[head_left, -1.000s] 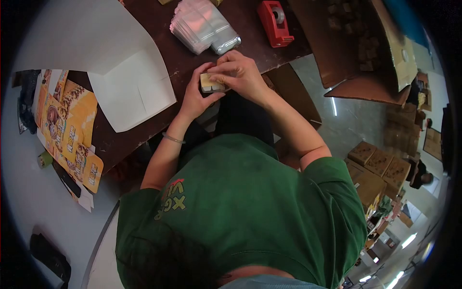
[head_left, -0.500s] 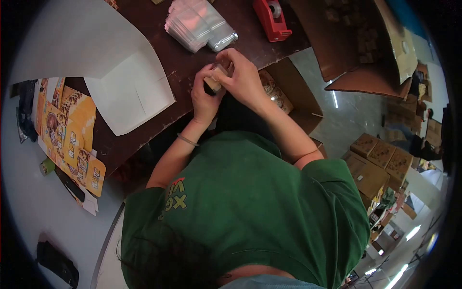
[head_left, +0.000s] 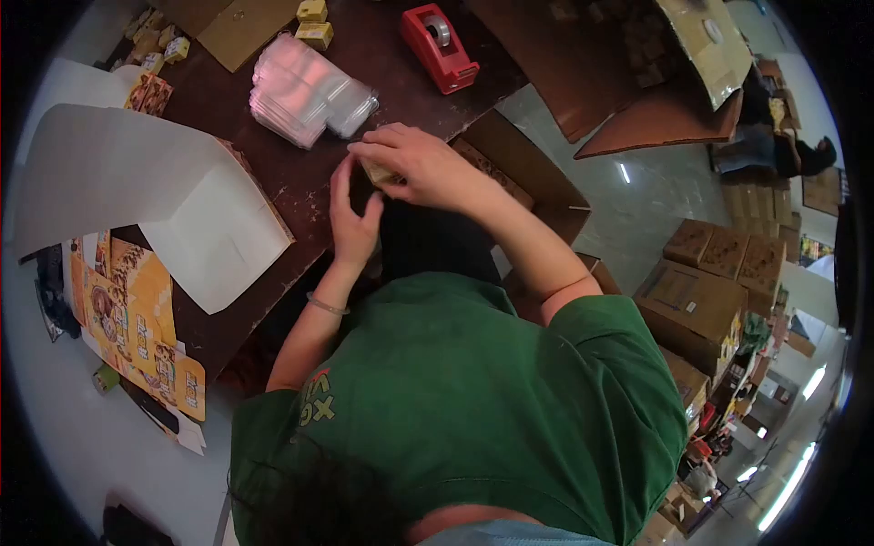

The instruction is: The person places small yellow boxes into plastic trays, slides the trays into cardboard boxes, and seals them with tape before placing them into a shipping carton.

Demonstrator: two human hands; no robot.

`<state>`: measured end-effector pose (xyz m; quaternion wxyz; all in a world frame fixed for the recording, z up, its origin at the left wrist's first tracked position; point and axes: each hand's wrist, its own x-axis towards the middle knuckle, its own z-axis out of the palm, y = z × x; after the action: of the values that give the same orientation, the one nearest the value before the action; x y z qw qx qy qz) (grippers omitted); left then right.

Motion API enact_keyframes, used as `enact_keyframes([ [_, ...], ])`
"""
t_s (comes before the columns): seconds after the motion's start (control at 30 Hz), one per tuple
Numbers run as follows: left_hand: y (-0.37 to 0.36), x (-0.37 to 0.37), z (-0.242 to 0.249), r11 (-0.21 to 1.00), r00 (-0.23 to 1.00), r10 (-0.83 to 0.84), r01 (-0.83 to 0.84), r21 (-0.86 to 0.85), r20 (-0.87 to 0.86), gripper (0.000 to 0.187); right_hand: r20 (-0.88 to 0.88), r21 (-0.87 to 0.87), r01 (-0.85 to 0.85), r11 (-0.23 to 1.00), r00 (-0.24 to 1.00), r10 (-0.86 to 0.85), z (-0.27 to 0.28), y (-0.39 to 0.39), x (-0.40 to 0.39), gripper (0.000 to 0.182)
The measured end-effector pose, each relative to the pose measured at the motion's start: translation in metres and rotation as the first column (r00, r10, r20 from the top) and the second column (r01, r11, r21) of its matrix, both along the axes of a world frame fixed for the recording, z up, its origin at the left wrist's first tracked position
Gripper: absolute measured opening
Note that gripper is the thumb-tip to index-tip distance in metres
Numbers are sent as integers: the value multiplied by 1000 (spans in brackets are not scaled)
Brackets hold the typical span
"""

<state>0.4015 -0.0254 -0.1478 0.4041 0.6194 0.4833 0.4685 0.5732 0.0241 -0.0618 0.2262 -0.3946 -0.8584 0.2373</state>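
Observation:
In my right hand [head_left: 414, 164] is a small yellowish box [head_left: 378, 173], gripped from above and largely covered by the fingers. My left hand [head_left: 353, 218] is close beside it on the left, thumb and fingers spread apart, the fingertips right by the right hand's fingertips. Both hands are at the front edge of the dark table [head_left: 300, 177]. Just beyond them lies a stack of clear plastic sleeves [head_left: 300, 91].
A red tape dispenser [head_left: 442, 50] stands behind, with small yellow boxes [head_left: 314, 35] farther back. At left are an open white-lined carton [head_left: 228, 241] and printed yellow cartons [head_left: 137, 318]. Open brown boxes [head_left: 569, 196] stand to the right; a person [head_left: 774, 150] is beyond.
My left hand has loosened from around the small box, its fingers now spread. My right hand now covers the box from above. The view has shifted, showing more of the table's far side.

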Motion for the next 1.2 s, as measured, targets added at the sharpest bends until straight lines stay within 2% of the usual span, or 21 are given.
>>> enact_keyframes([
  [0.03,10,-4,5,982,933,7,62,-181,360,66,-1,-12,-130,991,991,130,-2,11,12,60],
  [0.07,24,-2,11,994,923,41,0,-106,383,60,-8,-48,-222,974,975,222,-7,19,19,67],
  [0.13,45,10,33,959,867,-44,176,-222,497,57,-57,13,-86,996,995,87,-6,11,20,72],
  [0.17,53,12,24,944,848,-69,226,-240,525,58,-84,47,-21,999,996,25,-5,10,19,75],
  [0.2,55,12,23,936,871,-92,242,-257,483,59,-98,93,172,981,982,-163,-3,4,19,81],
  [0.27,56,15,21,955,921,-80,180,-236,380,60,-89,-8,355,935,931,-354,-11,-13,17,83],
  [0.3,55,14,20,958,930,-85,175,-227,358,59,-157,-172,340,925,917,-366,-19,-19,16,75],
  [0.37,57,15,19,964,943,-104,174,-201,316,58,-192,-55,219,974,955,-226,-26,-11,27,69],
  [0.4,63,15,20,952,955,-200,243,-184,221,58,-198,7,162,987,967,-157,-29,-5,37,67],
  [0.43,73,14,26,933,948,-294,313,-177,125,58,-199,-61,90,994,975,-100,-26,2,48,61],
  [0.5,91,21,46,872,885,-465,457,-176,-7,57,-158,3,11,1000,987,-11,-15,15,59,64],
  [0.6,114,28,34,810,845,-531,484,-333,-62,50,-200,43,79,996,977,-69,1,30,86,56],
  [0.67,116,48,25,903,903,-419,403,-149,-96,43,-344,-44,395,918,857,-385,-10,52,109,43],
  [0.7,115,59,23,931,919,-365,357,-78,-149,42,-300,-51,515,856,809,-505,-25,72,124,40],
  [0.73,114,70,30,949,935,-307,286,-132,-179,40,-297,-124,536,835,783,-546,-42,87,133,37],
  [0.83,122,90,28,975,948,-216,220,-12,-232,44,-239,-221,519,826,792,-562,-59,105,137,29],
  [0.93,133,99,34,917,966,-239,259,302,-104,53,-252,-309,488,817,786,-565,-65,109,137,23],
  [1.0,140,98,30,915,915,-400,396,77,51,58,-286,-402,458,793,760,-584,-68,111,138,21],
  [1.03,144,96,29,883,876,-461,469,-27,140,60,-328,-303,505,808,741,-586,-68,110,136,20],
  [1.1,146,92,29,868,873,-477,486,-102,101,59,-411,-107,587,802,709,-573,-68,99,124,18],
  [1.2,144,90,32,864,878,-475,479,-153,64,60,-398,-137,650,747,655,-643,-31,68,107,16],
])
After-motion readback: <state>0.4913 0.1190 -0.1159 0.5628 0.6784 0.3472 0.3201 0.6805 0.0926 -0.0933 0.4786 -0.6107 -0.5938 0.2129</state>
